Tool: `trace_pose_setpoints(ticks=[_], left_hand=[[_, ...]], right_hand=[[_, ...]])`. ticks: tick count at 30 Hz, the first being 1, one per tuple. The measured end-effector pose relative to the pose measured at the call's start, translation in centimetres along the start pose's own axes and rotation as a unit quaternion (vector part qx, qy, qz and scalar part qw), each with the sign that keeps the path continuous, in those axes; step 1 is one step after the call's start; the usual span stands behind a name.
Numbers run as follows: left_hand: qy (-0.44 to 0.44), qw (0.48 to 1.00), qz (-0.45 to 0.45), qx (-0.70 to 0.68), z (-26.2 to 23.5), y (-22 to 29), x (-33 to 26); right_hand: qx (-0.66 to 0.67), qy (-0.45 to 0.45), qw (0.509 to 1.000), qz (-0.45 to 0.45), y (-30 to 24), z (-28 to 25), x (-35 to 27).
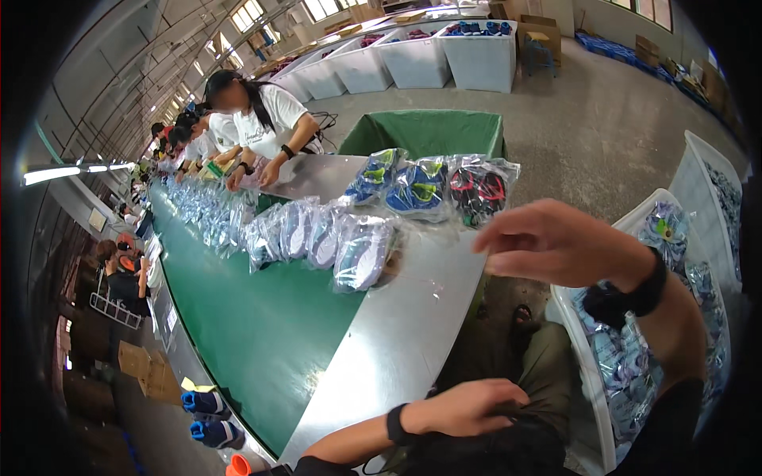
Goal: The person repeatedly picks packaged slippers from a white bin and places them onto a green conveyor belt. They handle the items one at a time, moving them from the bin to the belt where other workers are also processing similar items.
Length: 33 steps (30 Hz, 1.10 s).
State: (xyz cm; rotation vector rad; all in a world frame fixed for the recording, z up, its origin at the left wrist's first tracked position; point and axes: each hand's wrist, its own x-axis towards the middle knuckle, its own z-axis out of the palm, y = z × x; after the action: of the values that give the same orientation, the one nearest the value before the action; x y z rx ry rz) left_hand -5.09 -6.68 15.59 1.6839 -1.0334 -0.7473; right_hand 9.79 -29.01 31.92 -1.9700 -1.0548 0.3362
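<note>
My right hand (pixel 552 244) reaches out past the end of the metal table, its fingers stretched and nothing seen in them. Just beyond the fingertips lie pairs of shoes in clear plastic bags: a black and pink pair (pixel 476 194), a blue and green pair (pixel 417 189), and another blue and green pair (pixel 369 181) to its left. Closer in, bagged shoes with pale purple soles (pixel 361 255) line the edge of the belt. Low over my lap, my left hand (pixel 468 406) is held empty, thumb apart from its loosely bent fingers.
A green conveyor belt (pixel 262 333) runs away to the far left beside the metal table edge (pixel 397 333). White bins of bagged shoes (pixel 627 373) stand at my right. Behind the table is a green bin (pixel 432 131). Several people (pixel 266 119) work along the belt.
</note>
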Motion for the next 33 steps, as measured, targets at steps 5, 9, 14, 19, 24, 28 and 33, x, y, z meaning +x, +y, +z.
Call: trace_pose_setpoints(ticks=[5, 9, 14, 19, 24, 28, 33], left_hand=[[0.368, 0.92, -0.098, 0.094, -9.9, -7.9, -7.3], [0.648, 0.672, -0.274, 0.233, -21.8, -17.1, -12.5], [0.582, 0.698, -0.408, -0.086, -27.3, -21.5, -15.4], [0.499, 0.75, -0.378, -0.212, -26.6, -20.4, -15.1], [0.647, 0.715, -0.107, 0.244, -16.5, -18.0, -13.4], [0.542, 0.759, -0.206, 0.294, -10.1, -14.9, -14.1], [0.545, 0.811, -0.213, -0.023, -5.2, -12.3, -14.8]], right_hand=[[0.107, 0.077, 0.984, -0.12, 0.8, 5.4, 6.8], [0.125, 0.084, 0.988, -0.041, 4.2, 10.6, 7.3], [0.099, 0.071, 0.992, 0.046, 10.4, 15.7, 5.7], [0.076, 0.079, 0.991, 0.08, 14.4, 16.1, 4.7], [0.052, 0.161, 0.982, 0.084, 15.9, 13.3, 4.3], [0.08, 0.135, 0.984, 0.084, 16.7, 13.9, 4.3], [0.119, 0.0, 0.985, 0.123, 16.1, 19.1, 2.8]])
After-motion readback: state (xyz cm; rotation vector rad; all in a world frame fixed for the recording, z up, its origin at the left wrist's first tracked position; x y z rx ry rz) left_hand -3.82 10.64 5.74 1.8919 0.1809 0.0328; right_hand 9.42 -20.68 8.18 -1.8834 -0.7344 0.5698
